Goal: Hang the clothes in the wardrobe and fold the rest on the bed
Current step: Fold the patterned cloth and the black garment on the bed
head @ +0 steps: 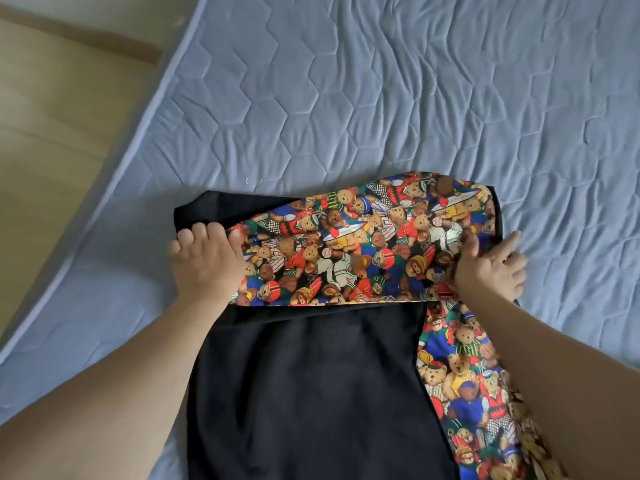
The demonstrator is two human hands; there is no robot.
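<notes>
A garment (308,382) of black cloth with a bright teddy-bear print lies on the blue quilted bed (381,98). Its printed top part (363,244) is folded across the black body, and a printed strip (467,393) runs down the right side. My left hand (207,261) grips the left end of the printed fold, fingers curled over the edge. At the right end, my right hand (491,265) pinches the fold, thumb on the print and fingers spread onto the bed.
The mattress edge (114,174) runs diagonally at the left, with beige floor (52,116) beyond it. Bare quilted bed surface stretches behind and to the right of the garment.
</notes>
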